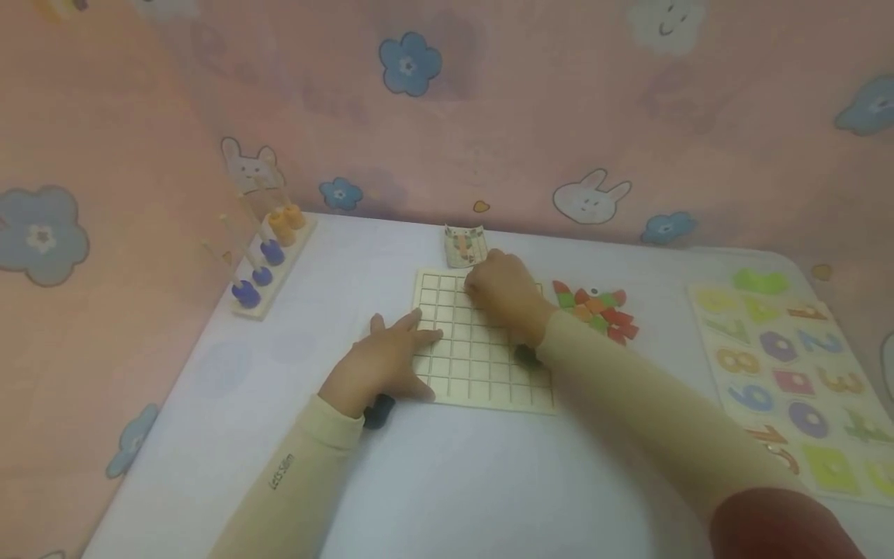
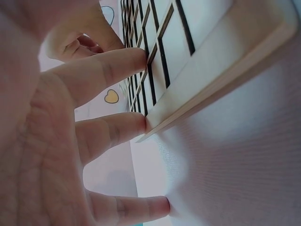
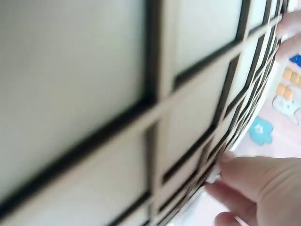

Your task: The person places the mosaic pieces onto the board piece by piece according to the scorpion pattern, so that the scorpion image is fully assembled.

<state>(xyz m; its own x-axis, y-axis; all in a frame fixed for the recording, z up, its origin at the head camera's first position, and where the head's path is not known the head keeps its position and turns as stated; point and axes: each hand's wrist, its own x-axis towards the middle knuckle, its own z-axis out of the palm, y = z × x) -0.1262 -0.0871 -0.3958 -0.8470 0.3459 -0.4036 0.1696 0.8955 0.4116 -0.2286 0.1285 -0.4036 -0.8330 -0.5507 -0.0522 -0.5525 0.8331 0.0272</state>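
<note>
A pale wooden grid board (image 1: 464, 341) lies on the white table. My left hand (image 1: 382, 359) rests spread along its left side; in the left wrist view, two fingertips touch the board (image 2: 197, 89) and another finger touches the table. My right hand (image 1: 508, 293) is at the board's far edge with fingers bent. In the right wrist view, the thumb and a finger of the right hand (image 3: 263, 188) pinch a small pale piece (image 3: 215, 175), mostly hidden against the grid. Right of the board lie small red, green and orange tiles (image 1: 594, 310) in a cluster.
Behind the board stands a small patterned card (image 1: 465, 247). A wooden peg stand (image 1: 268, 268) with blue and orange beads is at the back left. On the right lies a number and shape puzzle board (image 1: 789, 380) with a green piece (image 1: 761, 281) at its far edge.
</note>
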